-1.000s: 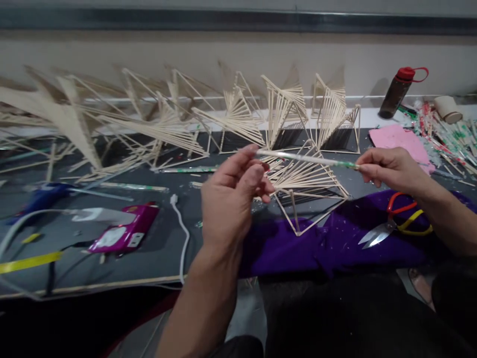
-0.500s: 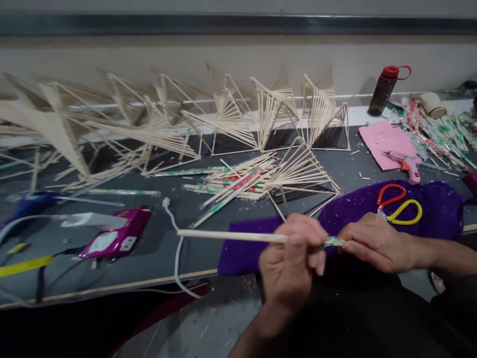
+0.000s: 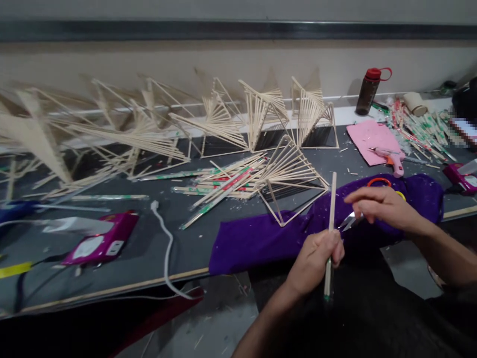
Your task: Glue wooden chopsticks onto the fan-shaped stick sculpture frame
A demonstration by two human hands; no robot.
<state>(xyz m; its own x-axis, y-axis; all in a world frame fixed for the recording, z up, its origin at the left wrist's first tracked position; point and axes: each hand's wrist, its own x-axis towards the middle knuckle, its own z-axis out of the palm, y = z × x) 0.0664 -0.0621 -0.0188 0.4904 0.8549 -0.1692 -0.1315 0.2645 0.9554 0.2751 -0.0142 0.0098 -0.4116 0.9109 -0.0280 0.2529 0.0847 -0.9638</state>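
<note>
My left hand (image 3: 316, 256) is closed around a pair of wooden chopsticks (image 3: 333, 201), held nearly upright, with a green-marked wrapper at the lower end. To its right, my right hand (image 3: 378, 204) hovers over the purple cloth (image 3: 257, 241), fingers apart and nothing gripped. Beneath that hand lie scissors (image 3: 349, 220); their blades show on its left, while the red and yellow handles are partly covered. Just beyond the cloth stands a frame of glued sticks (image 3: 294, 171), beside a pile of wrapped chopsticks (image 3: 227, 184).
More stick structures (image 3: 261, 114) line the wall. At the right are a pink glue gun (image 3: 391, 156) on a pink sheet (image 3: 367, 136), a dark bottle (image 3: 367, 94) and heaped wrappers (image 3: 421, 129). A magenta power strip (image 3: 108, 241) and white cable (image 3: 167, 248) lie left.
The chopsticks have turned from level to nearly upright in my left hand. My right hand has let go of their wrapped end and opened over the scissors. The view has shifted slightly right.
</note>
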